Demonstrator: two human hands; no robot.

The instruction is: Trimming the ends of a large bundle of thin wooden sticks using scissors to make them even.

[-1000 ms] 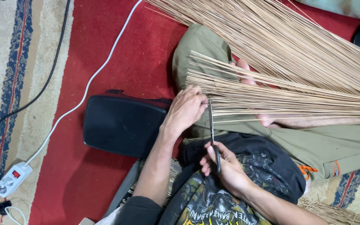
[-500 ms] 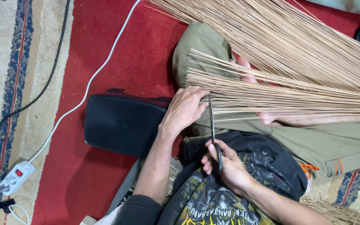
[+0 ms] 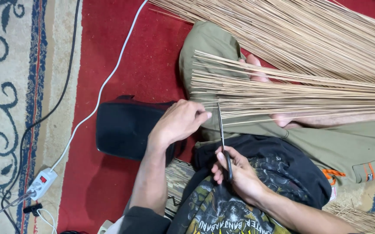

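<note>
Right hand (image 3: pixel 235 173) is gripping scissors (image 3: pixel 221 130) at the sticks' (image 3: pixel 283 93) left ends over the lap; left hand (image 3: pixel 178 123) is pinching those ends: best keeping ends level, blades square.

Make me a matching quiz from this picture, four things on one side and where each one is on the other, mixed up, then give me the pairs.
Things:
1. scissors
2. black bag
3. power strip
4. stick bundle

Places:
A. on the patterned rug, lower left
B. in the right hand
C. across the lap, ends at the left hand
D. on the red carpet, beside the left forearm

Pairs: 1-B, 2-D, 3-A, 4-C
</note>
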